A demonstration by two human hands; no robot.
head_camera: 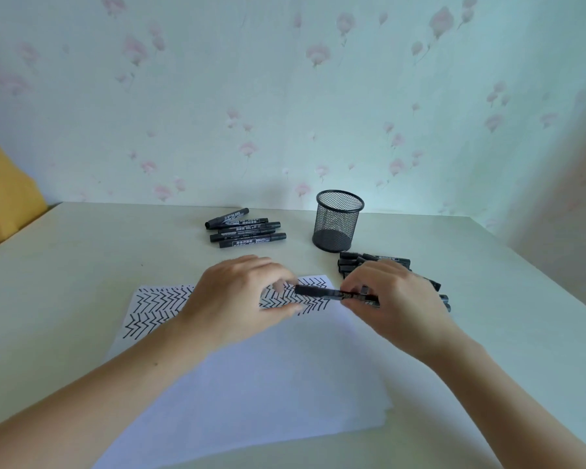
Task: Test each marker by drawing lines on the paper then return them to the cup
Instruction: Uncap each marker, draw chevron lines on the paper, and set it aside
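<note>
Just right of frame centre, the right hand (391, 292) pinches a marker (332, 294) by its barrel above the paper (251, 377); the left hand (241, 296), fingers loosely curled, reaches for its cap end. Light, rigid, smooth plastic: best gripped mid-barrel.

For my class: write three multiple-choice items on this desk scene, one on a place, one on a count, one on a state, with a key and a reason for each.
1. Where does the mesh cup stand?
A. on the paper
B. beyond the paper, near the wall
C. in a hand

2. How many markers lie in the far pile left of the cup?
A. two
B. five
C. nine

3. What does the right hand do?
A. grips a marker
B. lies flat
C. lifts the cup

Key: 1 B, it stands past the paper's far edge; 2 B, five barrels show; 3 A, fingers curl round the barrel.
</note>
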